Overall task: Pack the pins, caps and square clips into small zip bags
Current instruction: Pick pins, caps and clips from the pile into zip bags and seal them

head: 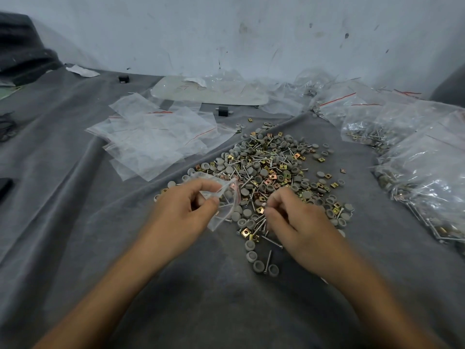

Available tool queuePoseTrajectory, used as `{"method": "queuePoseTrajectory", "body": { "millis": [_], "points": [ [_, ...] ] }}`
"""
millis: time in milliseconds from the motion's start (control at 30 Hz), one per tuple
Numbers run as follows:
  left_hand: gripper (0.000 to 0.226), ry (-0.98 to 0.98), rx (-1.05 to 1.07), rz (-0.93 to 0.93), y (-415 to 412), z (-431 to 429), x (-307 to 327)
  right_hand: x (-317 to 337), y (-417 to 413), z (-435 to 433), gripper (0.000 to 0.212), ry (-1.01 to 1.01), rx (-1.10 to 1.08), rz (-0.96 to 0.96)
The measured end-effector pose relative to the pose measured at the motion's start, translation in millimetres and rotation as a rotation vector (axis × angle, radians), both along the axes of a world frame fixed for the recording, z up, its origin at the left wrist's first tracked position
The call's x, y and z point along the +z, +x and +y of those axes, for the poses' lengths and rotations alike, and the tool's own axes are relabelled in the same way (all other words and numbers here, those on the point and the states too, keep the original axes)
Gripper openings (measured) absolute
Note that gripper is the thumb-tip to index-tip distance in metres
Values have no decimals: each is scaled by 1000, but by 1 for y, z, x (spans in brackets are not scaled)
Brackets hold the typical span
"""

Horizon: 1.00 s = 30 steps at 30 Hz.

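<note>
Left hand [186, 210] is pinching a small zip bag [222, 200] right at the near-left edge of the pile of pins, caps and square clips [271, 165] sitting mid-table [75, 197], right hand [297, 220] is curling its fingers over the pile's near side, can't tell if it's gripping anything.

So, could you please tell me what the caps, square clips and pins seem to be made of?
Caps: probably plastic, matte grey, moulded as hollow cups. Square clips: likely plated sheet metal, with shiny yellow glints. Pins: apparently steel, thin and silvery, flat-headed.
</note>
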State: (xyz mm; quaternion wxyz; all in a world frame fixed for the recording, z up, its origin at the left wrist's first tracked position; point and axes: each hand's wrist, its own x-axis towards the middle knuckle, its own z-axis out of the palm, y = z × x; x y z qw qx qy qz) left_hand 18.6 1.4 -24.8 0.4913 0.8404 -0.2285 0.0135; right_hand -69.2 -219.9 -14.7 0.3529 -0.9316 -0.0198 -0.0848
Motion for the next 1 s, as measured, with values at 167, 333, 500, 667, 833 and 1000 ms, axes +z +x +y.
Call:
{"method": "queuePoseTrajectory", "body": {
  "millis": [167,333,500,667,833,1000],
  "points": [
    [14,12,-24,-6,-3,-2,0,3,2,19,10,355,27,-104],
    [15,-20,-66,29,-4,-4,-2,-1,7,35,20,575,7,-25],
    [16,-38,-64,25,-3,-3,-1,-1,9,30,37,603,51,0],
    [19,-57,-35,22,0,-1,0,4,7,4,17,282,-40,-91],
    [27,-65,-33,18,1,1,1,3,1,-21,11,-267,1,67],
    [24,-96,-33,29,1,1,2,3,0,-22,17,-396,59,184]
  ]
}}
